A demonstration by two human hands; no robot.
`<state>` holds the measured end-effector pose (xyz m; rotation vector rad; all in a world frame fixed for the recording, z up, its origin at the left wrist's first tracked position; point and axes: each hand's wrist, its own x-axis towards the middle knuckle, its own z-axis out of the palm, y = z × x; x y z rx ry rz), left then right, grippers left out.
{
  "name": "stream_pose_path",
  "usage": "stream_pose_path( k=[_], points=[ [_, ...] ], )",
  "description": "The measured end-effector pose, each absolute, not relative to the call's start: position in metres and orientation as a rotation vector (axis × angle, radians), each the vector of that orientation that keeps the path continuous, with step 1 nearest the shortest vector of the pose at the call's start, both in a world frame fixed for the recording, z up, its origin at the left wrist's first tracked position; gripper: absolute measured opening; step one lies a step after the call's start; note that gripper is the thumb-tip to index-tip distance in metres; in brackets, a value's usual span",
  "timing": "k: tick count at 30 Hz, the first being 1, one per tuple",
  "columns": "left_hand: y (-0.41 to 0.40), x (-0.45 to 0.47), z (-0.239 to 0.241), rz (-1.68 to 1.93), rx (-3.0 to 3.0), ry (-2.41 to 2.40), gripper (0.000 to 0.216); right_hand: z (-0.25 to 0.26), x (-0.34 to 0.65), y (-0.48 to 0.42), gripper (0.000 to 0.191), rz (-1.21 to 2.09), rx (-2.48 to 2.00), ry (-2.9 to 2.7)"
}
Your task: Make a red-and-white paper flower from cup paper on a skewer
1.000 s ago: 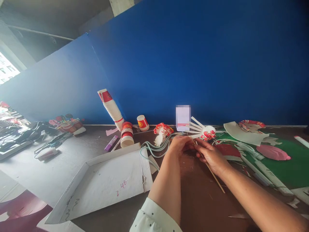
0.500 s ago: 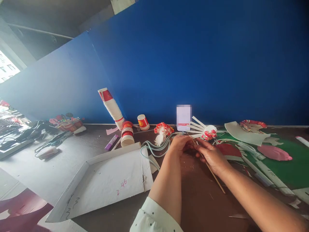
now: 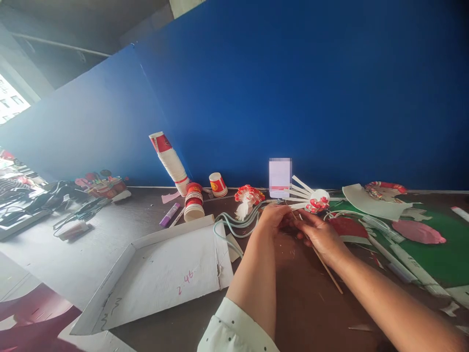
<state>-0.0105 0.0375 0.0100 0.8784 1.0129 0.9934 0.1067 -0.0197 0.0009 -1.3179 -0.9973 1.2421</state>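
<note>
Head view: right hand is gripping a stick, left hand's grip unclear, red curls already showing, several strips sticking out uncurled.

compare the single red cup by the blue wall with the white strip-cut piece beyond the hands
The single cup has a whole wall; the strip-cut piece fans long white strips leftward. The single cup is mostly red, the strip-cut piece mostly white. The single cup stands apart from the right hand; the strip-cut piece is just beyond it. Both show red and white.
</note>
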Motion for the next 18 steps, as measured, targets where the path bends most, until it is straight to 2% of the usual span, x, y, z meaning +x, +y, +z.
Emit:
stream_pose_path(
  k=[8,18],
  points=[
    [0.043,-0.010,0.004,0.974,0.862,0.991,0.015,0.000,0.107,-0.019,0.055,1.247,-1.345,-1.043],
    [0.038,-0.020,0.015,0.905,0.876,0.889,0.013,-0.001,0.108,-0.020,0.037,1.332,-1.185,-1.028]
  ],
)
